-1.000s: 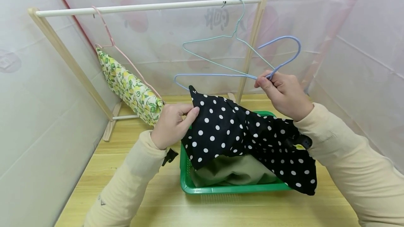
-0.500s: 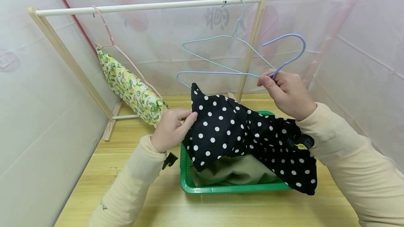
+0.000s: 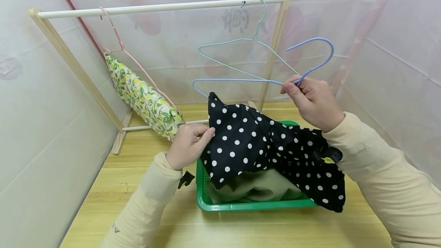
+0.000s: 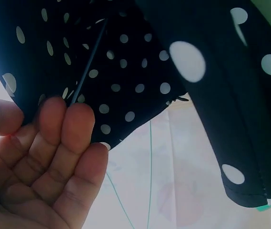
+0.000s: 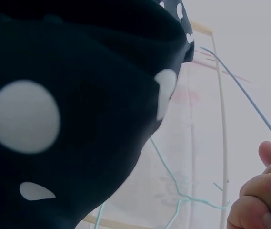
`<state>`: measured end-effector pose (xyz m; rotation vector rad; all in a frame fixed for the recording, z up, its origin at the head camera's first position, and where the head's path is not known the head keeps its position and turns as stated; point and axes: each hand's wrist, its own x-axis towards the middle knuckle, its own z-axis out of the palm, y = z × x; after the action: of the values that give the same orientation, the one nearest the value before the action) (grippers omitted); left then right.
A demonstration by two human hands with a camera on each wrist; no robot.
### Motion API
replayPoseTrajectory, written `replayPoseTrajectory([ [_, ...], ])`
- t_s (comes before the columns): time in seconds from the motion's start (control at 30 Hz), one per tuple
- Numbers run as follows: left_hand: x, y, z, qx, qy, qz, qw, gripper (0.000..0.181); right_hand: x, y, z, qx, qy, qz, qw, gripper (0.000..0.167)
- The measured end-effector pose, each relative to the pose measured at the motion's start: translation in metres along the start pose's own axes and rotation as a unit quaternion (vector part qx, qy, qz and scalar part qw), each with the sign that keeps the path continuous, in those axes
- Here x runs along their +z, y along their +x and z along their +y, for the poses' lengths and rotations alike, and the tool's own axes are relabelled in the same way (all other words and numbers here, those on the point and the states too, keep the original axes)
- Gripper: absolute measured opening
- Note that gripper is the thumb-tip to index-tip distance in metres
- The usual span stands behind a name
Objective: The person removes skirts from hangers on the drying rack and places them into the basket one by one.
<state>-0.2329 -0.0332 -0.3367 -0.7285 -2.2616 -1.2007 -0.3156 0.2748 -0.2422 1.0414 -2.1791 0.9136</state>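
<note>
My left hand (image 3: 187, 144) pinches the left edge of a black garment with white polka dots (image 3: 237, 137). The right hand (image 3: 313, 102) grips a blue hanger (image 3: 237, 80) at the base of its hook, which points up and is free. One corner of the garment covers the hanger's left end; inside the cloth, the left wrist view shows a thin hanger bar (image 4: 88, 64) running close to my fingers. The garment's right part droops over the green basket (image 3: 255, 206) and past its front rim. Cloth hides the hanger's lower bar in the head view.
Behind stands a wooden rack with a white rod (image 3: 172, 7). A pink hanger (image 3: 121, 45) with a lemon-print cloth (image 3: 138, 95) hangs at its left, a bare mint hanger (image 3: 224, 43) at its right. Olive cloth (image 3: 255, 186) lies in the basket.
The right hand has shifted slightly right with the blue hanger, and the garment's corner with it. My left hand has slid a little down the garment's edge.
</note>
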Motion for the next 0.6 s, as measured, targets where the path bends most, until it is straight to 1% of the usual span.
replayPoseTrajectory([
  [0.13,0.0025,-0.0019,-0.0010,0.005,-0.003,-0.005,1.0000,0.040,0.0008,-0.0003,0.0010,-0.001,0.002,0.001,1.0000,0.017],
  [0.37,0.0056,-0.0044,0.0015,0.018,-0.005,-0.026,0.9995,0.045,-0.0008,-0.0014,-0.0010,0.001,0.003,0.002,1.0000,0.016],
  [0.47,0.0072,-0.0052,0.0023,0.030,-0.001,-0.029,0.9991,0.047,-0.0016,-0.0016,-0.0017,0.000,-0.002,0.002,1.0000,0.017],
  [0.6,0.0093,-0.0073,0.0021,0.037,-0.002,-0.032,0.9988,0.047,-0.0024,-0.0021,-0.0027,0.002,-0.006,0.002,1.0000,0.017],
])
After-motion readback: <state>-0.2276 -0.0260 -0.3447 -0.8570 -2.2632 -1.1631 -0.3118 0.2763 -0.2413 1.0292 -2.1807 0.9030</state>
